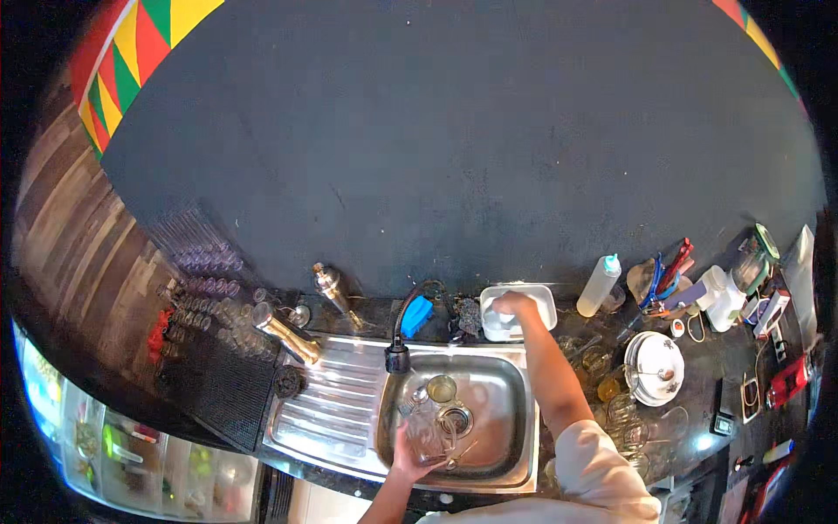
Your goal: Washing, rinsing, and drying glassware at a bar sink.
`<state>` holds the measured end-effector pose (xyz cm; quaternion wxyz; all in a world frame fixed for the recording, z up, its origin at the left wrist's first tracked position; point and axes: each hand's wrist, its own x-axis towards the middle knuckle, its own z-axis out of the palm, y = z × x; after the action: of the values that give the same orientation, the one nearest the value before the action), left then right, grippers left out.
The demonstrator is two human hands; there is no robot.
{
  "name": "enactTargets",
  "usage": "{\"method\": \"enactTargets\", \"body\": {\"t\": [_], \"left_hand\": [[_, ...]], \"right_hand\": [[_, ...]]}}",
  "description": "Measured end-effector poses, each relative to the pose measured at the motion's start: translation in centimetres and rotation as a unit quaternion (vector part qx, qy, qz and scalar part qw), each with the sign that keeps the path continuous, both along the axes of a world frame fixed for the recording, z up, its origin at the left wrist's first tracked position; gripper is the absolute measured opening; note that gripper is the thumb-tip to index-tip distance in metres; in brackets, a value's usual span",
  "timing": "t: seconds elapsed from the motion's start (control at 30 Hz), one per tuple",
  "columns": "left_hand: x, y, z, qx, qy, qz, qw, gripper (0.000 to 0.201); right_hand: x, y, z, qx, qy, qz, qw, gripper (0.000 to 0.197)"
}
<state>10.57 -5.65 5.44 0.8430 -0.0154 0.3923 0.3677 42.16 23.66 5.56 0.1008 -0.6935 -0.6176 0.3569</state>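
Note:
Low over the sink, my left hand is closed around a clear glass vessel. Beyond the sink, my right hand reaches into a white plastic tub. Its fingers are bent down and partly hidden, and I cannot make out what they grip among the pale contents. In the basin, a glass with a yellowish tint lies near the drain. A spoon rests beside the drain, close to the vessel.
A black faucet arches over the basin's left side, near a blue sponge. Left are the ribbed drainboard, golden shakers and rows of glasses. Stacked plates, a squeeze bottle and more glassware stand right.

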Motion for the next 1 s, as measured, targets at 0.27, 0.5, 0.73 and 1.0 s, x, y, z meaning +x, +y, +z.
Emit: {"method": "enactTargets", "body": {"t": [0.27,0.5,0.73,1.0], "left_hand": [[-1.7,1.6,-3.1,0.116,-0.029,0.060,0.991,0.068],[-3.5,2.2,-2.0,0.097,-0.009,0.039,0.995,0.060],[-1.5,2.1,-0.3,0.099,0.015,0.009,0.995,0.052],[-0.9,-0.9,-3.0,0.006,0.161,-0.115,0.980,0.050]], "right_hand": [[0.0,-3.6,1.9,0.054,-0.096,-0.045,0.993,0.050],[-6.7,-14.6,2.4,0.286,0.393,-0.295,0.822,0.036],[-20.1,-28.2,-2.0,0.373,0.271,-0.078,0.884,0.023],[-23.1,-30.4,1.1,0.233,0.264,-0.378,0.856,0.024]]}}
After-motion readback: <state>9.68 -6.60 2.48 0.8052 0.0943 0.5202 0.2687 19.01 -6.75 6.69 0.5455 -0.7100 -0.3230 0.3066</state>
